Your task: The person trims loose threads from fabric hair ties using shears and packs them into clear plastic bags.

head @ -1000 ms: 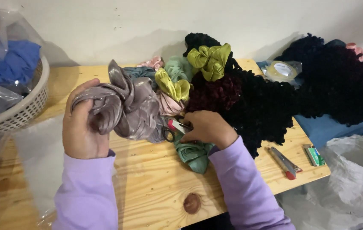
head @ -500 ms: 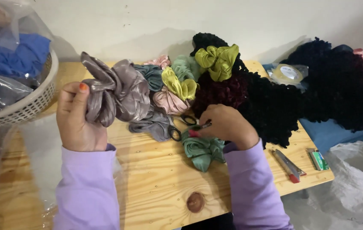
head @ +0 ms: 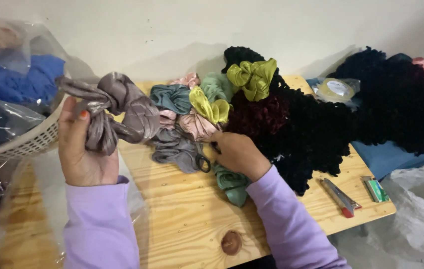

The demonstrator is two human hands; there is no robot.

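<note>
On the left side of the wooden table (head: 182, 209), the left hand (head: 83, 149) is lifted a bit and closed around a taupe satin scrunchie (head: 115, 109), thumb across the front with an orange nail showing, the fabric bunched up and spilling out to the right of the fist. Both arms are in lilac sleeves.

Over toward the middle, the right hand (head: 237, 153) is down on the table with its fingers curled at the near edge of the scrunchie pile. It's resting right by a pair of scissors (head: 204, 162), whose dark loop handle pokes out to its left, but I honestly can't tell whether it's gripping them or just touching them. A green scrunchie (head: 232, 183) lies partly under that wrist, and a grey scrunchie (head: 174, 148) sits just left of the hand.

Farther back the pile has a teal scrunchie (head: 172, 97), a couple of pink ones, and two lime scrunchies (head: 251, 77), one up on top of a big heap of dark fuzzy scrunchies (head: 301, 124) in black and maroon that spreads off to the right.

Far left there's a white basket (head: 32, 142) stuffed with bagged fabric in clear plastic. On the right side, a tape roll (head: 337, 89) in a bag at the far edge, a box cutter (head: 340, 198) near the front edge, and a small green packet (head: 375, 189) just right of it.
</note>
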